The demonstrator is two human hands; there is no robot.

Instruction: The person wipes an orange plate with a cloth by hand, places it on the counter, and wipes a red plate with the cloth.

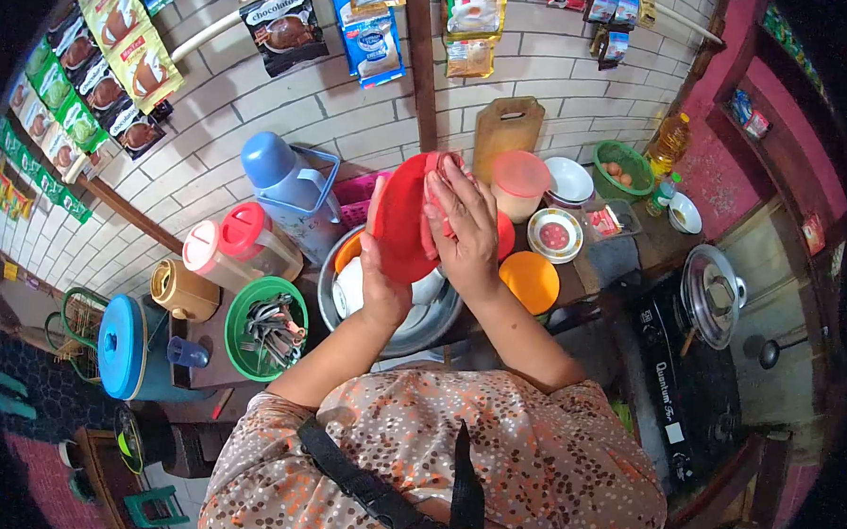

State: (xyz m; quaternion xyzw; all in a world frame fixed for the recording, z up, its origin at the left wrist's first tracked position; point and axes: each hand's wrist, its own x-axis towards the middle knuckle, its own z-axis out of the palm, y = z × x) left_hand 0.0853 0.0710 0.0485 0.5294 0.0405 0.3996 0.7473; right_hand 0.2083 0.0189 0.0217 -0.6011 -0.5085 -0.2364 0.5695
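Note:
My left hand (386,280) grips the near left edge of a red plastic dish (402,221), which is tilted up on its side. On the dish's right side, my right hand (465,230) presses a red-pink cloth (442,218) against it, fingers stretched upward and together. Both hands are above a large metal basin (423,329) that holds white dishes (349,285) and something orange. To the left of the basin stands a green basket (266,329) with spoons and forks. An orange lid (529,281) lies to the right of my right wrist.
Behind the basin stand a blue thermos (290,188) and a wooden cutting board (508,136). Lidded jugs (245,243) and a blue cooler (127,346) are at left. Bowls (569,180), an egg basket (623,169) and a stove (675,389) with a lidded pan (712,294) are at right.

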